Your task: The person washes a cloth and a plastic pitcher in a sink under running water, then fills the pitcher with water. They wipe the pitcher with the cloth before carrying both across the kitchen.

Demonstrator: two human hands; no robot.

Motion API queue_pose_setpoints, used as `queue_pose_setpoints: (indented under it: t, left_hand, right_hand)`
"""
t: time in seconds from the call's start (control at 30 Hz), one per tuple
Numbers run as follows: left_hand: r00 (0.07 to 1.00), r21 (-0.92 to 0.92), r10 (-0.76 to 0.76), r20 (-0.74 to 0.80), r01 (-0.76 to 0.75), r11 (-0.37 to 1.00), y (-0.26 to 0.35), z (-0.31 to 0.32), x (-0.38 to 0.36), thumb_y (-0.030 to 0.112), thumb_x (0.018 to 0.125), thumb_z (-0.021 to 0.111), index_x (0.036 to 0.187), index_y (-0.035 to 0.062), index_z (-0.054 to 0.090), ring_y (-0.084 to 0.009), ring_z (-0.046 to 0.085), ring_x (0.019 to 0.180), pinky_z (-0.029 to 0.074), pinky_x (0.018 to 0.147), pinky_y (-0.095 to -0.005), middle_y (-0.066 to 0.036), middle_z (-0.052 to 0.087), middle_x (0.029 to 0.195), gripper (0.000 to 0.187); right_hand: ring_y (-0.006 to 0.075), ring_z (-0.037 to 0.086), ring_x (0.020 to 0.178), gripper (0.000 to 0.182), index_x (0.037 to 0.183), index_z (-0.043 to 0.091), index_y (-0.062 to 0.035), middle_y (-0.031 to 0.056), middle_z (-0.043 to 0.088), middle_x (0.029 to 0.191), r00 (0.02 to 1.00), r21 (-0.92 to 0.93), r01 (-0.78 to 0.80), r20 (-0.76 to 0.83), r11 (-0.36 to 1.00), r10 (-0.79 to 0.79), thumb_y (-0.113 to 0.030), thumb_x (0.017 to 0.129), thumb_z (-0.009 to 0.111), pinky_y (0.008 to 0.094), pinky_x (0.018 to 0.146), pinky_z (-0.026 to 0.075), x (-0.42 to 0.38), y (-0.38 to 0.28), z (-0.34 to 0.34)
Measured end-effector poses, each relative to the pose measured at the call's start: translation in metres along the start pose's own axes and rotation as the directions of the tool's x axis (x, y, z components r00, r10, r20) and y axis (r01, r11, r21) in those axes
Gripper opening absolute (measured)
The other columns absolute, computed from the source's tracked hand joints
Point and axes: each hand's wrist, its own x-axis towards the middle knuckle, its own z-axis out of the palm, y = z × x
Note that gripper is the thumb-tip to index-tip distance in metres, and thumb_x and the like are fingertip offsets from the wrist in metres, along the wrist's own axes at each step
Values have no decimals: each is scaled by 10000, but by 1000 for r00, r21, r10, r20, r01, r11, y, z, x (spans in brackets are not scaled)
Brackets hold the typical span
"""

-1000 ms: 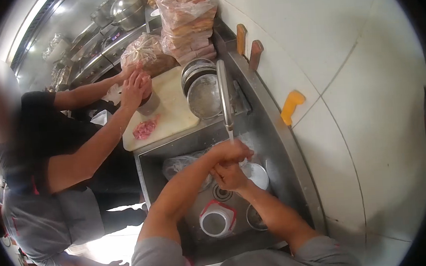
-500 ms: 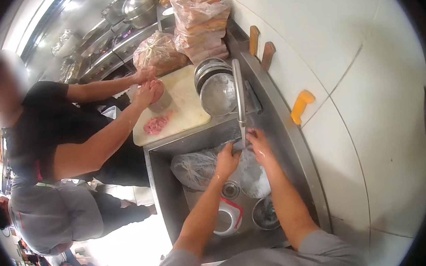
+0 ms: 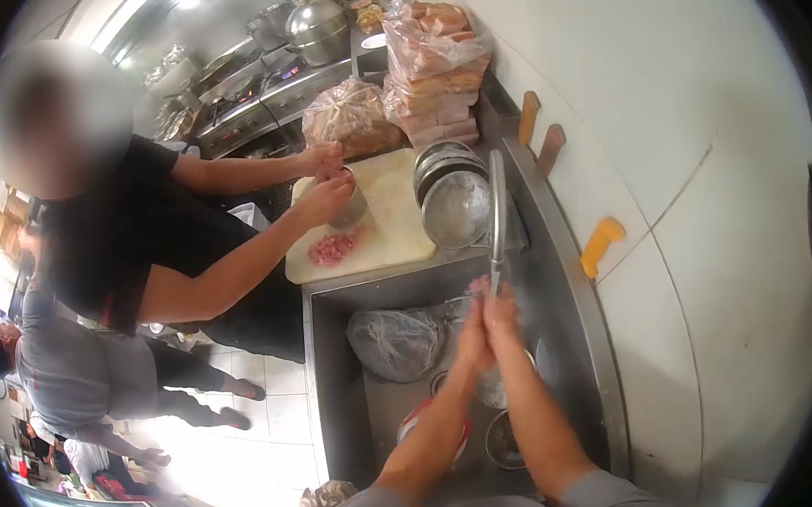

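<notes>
Pressing together, nearly flat, beneath curved silver metal faucet (image 3: 497,200): our left hand (image 3: 474,335), right hand (image 3: 501,314), nothing visibly held. Deflected clear water (image 3: 496,277) could splash rectangular cream cutting board (image 3: 394,221) near faucet.

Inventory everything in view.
Sink: one, grey, lower middle
Tap: one, silver, over sink
Plastic bag: one, clear, in sink
Container: one, white and red, in sink
Bowl: one, metallic, in sink
Board: one, cream, beyond sink
Meat: one pile, pink, on board
Cup: one, grey, on board
Round pans: several, silver, left of tap
Handles: three, brown and yellow, by wall
Bagged slabs: one stack, pinkish, beyond pans
Tied bag: one, brownish, beside slabs
Pots: several, silver, near stove
Co-workers: several, dark and grey clothing, left
Hands: two, bare, under tap
</notes>
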Motion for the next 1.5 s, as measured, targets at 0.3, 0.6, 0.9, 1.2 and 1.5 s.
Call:
queue_pose_setpoints:
  t: [0.3,0.6,0.9,1.2,1.5]
  left_hand:
    - [937,136,14,349,-66,989,6,-61,70,420,966,471,1113,8,595,-239,600,910,498,804,-357,-119,619,1002,455]
    - [607,768,-743,282,321,554,61,-6,61,132,906,571,1092,24,614,-194,601,924,490,807,-314,-93,603,824,219]
    - [878,915,-477,33,-219,-339,65,-6,66,366,924,541,1116,24,661,-253,637,939,494,807,-370,-139,676,1052,410]
    - [995,975,-81,56,-38,218,77,-36,8,363,851,681,1255,28,518,-221,589,858,475,743,-370,-121,648,1027,550]
    - [968,667,250,-25,-170,725,52,-10,11,293,907,639,1033,38,530,-161,555,893,454,746,-299,-69,599,979,304]
  right_hand:
    - [480,566,986,354,1009,555,35,298,605,975,930,-260,355,-3,898,-368,-311,948,519,505,842,431,-38,-48,-12]
    - [361,608,737,115,879,635,-1,178,634,823,587,-198,770,594,607,-550,-90,860,564,404,719,477,-78,-38,-34]
    - [339,605,904,227,1050,623,-27,169,622,1019,451,-224,791,842,569,-295,-109,848,560,433,817,472,-64,-25,-19]
    - [181,587,907,414,1243,519,-14,104,611,1033,849,157,-64,528,986,-29,-104,856,636,313,757,481,22,-33,-62]
    - [198,587,990,570,1331,457,26,124,595,1156,927,-175,-210,276,962,253,-203,841,640,323,774,492,12,-51,-66]
